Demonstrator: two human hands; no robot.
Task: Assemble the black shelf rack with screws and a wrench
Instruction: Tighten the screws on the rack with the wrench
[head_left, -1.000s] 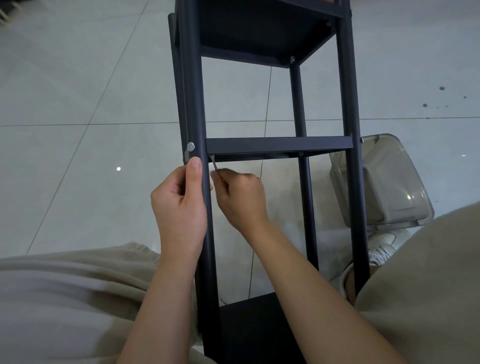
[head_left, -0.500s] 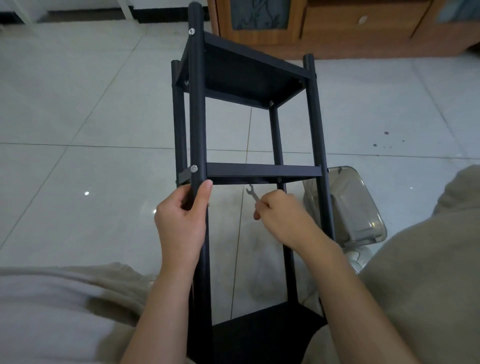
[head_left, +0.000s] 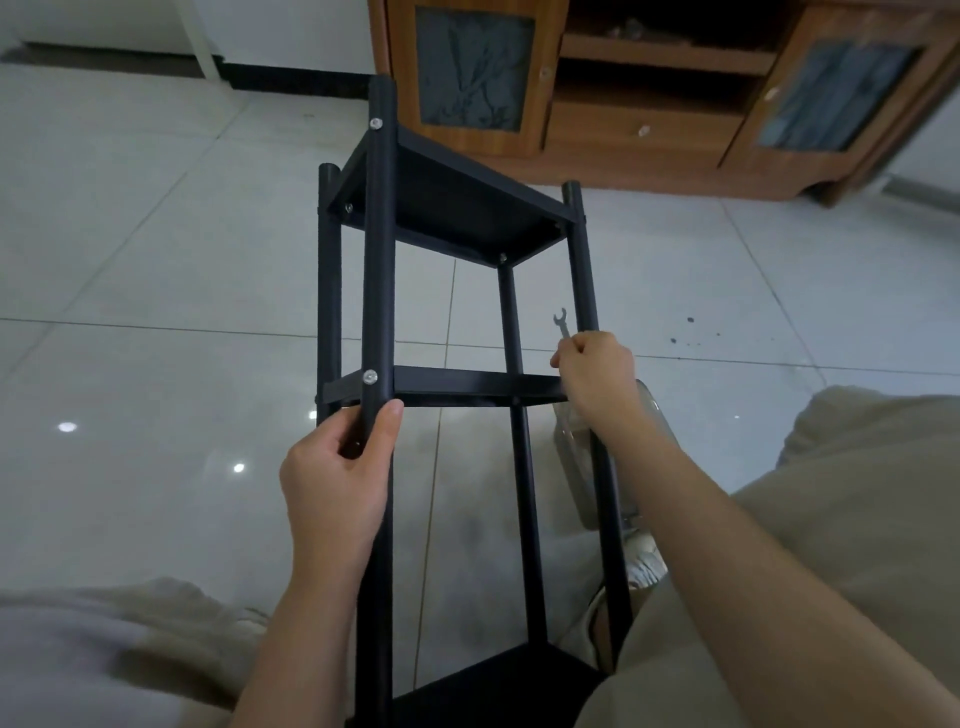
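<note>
Rack (head_left: 457, 208) runs lengthwise away from person; L hand (head_left: 337, 478) grips post (head_left: 378, 291) just below mid shelf (head_left: 467, 387); R hand (head_left: 597, 374) pinches wrench (head_left: 561, 322) at shelf's right end.

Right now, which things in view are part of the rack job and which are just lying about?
Job: rack, its post gripped by the left hand; wrench, held in the right hand; screws in the post.
Lying about: clear bin; wooden cabinet.
</note>
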